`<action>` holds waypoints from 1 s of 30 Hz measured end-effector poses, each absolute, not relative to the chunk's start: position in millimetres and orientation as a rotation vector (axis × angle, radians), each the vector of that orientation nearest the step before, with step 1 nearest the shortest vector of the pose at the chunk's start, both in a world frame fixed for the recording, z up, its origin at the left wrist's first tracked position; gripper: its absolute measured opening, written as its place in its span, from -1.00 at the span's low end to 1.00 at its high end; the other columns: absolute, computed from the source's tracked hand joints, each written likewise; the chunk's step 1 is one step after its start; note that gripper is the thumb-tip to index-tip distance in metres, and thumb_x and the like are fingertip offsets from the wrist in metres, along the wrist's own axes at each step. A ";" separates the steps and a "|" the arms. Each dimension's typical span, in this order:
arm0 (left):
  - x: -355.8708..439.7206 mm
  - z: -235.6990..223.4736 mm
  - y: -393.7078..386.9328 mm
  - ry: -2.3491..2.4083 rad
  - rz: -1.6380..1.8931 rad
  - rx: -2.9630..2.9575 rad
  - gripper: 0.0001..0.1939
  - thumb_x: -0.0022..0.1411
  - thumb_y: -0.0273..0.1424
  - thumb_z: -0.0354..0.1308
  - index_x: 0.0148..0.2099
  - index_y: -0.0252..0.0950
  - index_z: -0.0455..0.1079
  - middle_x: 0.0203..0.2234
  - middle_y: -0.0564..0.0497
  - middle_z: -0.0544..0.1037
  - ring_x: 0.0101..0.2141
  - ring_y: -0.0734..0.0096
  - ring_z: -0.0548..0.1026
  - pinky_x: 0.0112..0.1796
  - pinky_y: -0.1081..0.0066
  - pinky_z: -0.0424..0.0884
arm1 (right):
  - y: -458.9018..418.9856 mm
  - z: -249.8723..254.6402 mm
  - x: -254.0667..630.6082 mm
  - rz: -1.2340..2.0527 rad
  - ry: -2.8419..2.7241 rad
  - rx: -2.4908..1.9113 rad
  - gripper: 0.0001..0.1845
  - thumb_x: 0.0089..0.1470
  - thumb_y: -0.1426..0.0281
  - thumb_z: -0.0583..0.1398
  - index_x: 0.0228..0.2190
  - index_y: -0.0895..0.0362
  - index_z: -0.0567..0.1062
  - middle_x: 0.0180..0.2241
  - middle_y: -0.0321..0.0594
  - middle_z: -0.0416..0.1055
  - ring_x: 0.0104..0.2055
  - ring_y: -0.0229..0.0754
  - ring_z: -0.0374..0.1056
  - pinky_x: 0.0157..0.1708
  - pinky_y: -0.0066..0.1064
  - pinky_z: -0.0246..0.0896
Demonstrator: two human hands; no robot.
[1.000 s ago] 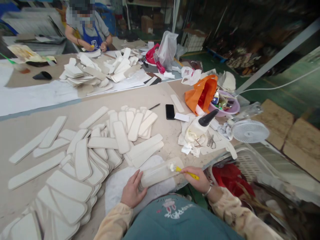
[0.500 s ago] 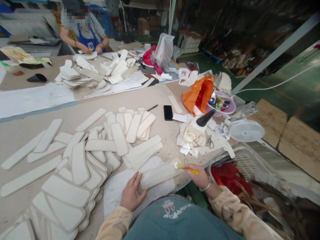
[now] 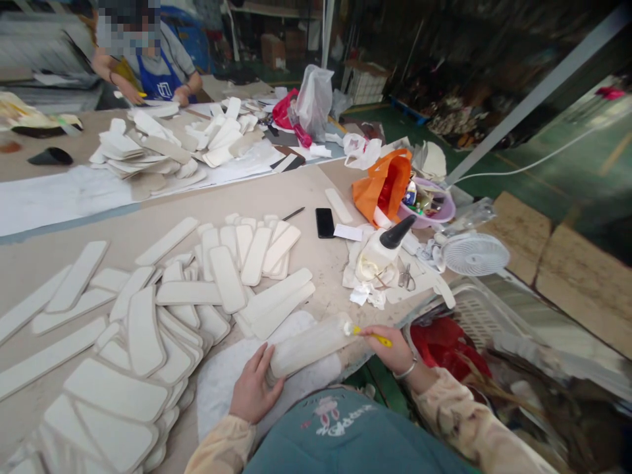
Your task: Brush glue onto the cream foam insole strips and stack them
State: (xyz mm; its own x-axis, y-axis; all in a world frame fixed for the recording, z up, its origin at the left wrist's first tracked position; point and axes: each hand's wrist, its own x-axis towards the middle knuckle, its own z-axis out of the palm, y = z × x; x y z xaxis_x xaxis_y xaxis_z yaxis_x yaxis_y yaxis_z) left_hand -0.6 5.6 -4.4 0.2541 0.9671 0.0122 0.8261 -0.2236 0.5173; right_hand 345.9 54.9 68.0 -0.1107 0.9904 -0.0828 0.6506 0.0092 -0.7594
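A brush with a yellow handle is held in my right hand, fingers closed round the handle. Its whitened bristles touch the right end of a long pale strip. Fingers stretched and thumb apart, my left hand rests at the strip's left end. Beneath the strip lies a white sheet on the table. Many rounded off-white pieces are heaped to the left, and two long ones lie just beyond the strip.
A bottle with a black spout, scissors, a phone and an orange bag sit to the right. Beyond them are a purple basin and a white fan. Across the table, a person in a blue apron handles similar pieces.
The brush has moved slightly towards the strip's right end. My left hand keeps its place on the strip. The whole view has shifted a little, so the background sits farther left.
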 end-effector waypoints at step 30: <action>1.3 3.1 5.8 1.636 0.492 2.000 -0.33 0.03 -0.22 0.11 0.19 -0.25 0.07 0.07 -0.17 0.26 0.03 0.15 0.27 -0.01 0.13 0.29 | 49.3 74.0 249.6 1.243 -2.113 -1.202 -0.76 -0.07 0.50 0.10 -0.39 0.07 0.56 -0.42 -0.26 0.51 -0.38 -0.24 0.41 -0.33 -0.46 0.29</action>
